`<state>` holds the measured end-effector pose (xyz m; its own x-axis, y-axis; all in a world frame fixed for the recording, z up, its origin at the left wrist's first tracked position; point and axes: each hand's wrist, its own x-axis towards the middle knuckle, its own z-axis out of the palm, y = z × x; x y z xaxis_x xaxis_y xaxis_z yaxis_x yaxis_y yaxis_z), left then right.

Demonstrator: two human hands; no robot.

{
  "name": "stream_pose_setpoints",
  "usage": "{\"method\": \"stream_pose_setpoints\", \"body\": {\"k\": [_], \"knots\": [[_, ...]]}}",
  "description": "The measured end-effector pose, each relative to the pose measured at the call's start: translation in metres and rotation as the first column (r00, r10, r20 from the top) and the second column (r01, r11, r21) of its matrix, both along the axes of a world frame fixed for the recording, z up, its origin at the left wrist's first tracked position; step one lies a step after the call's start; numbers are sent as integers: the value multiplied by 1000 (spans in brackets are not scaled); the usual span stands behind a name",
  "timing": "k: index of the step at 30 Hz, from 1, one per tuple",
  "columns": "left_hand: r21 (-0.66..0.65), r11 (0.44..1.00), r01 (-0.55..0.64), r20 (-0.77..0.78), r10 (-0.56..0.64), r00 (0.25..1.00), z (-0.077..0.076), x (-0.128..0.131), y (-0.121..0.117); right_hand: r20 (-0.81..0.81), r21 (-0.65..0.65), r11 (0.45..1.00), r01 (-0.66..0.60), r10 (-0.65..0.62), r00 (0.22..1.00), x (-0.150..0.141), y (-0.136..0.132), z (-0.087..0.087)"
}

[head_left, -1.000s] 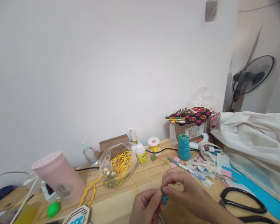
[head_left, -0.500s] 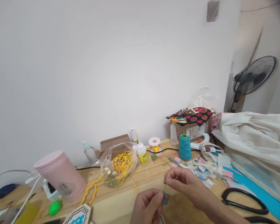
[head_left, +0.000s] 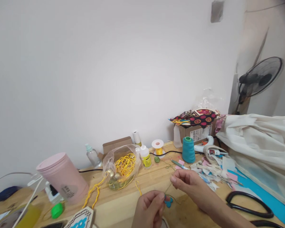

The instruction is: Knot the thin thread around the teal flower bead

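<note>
My left hand [head_left: 150, 208], low in the middle of the head view, is closed in a pinch on a small blue flower-shaped piece [head_left: 169, 203] that sticks out past the fingertips. From it a thin greenish thread [head_left: 168, 188] runs up taut to my right hand [head_left: 190, 186], whose thumb and forefinger grip it. A loose length of thread curls below, between the hands. Whether a needle is on the thread is too small to see. At the lower left lies a hexagonal wooden plaque [head_left: 82, 217] with a blue flower and yellow cord [head_left: 91, 194].
Black-handled scissors [head_left: 249, 205] lie right of my right forearm. Paper scraps [head_left: 215, 171], a teal thread cone [head_left: 188, 150] and a glue gun [head_left: 213, 152] sit behind. Farther left stand a glue bottle [head_left: 146, 157], a bag of yellow cord [head_left: 124, 164] and a pink canister [head_left: 64, 180].
My right hand has moved slightly right and away from the left, drawing the thread longer between them. More of the blue flower shows beyond my left fingertips.
</note>
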<state>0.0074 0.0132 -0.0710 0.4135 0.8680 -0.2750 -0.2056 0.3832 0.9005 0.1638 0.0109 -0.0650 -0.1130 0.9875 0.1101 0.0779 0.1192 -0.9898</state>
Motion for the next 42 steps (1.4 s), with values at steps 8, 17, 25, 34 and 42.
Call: {"method": "stream_pose_setpoints", "body": {"k": [8, 17, 25, 34, 42], "knots": [[-41, 999, -29, 54, 31, 998, 1, 0, 0, -77, -14, 999, -29, 28, 997, 1, 0, 1], [-7, 1000, 15, -8, -15, 1000, -3, 1, 0, -142, -52, 999, -13, 6, 990, 0, -7, 11], [138, 990, 2, -208, 27, 978, -19, 1, -2, -319, -51, 989, -135, 112, 941, -4, -7, 2], [174, 983, -58, -197, 93, 976, -32, 6, -5, -521, 0, 993, -114, 98, 848, 7, 0, -2], [-24, 998, 61, -6, -61, 998, -9, 0, 1, -237, 34, 999, 28, -20, 971, 0, -1, -2]]}}
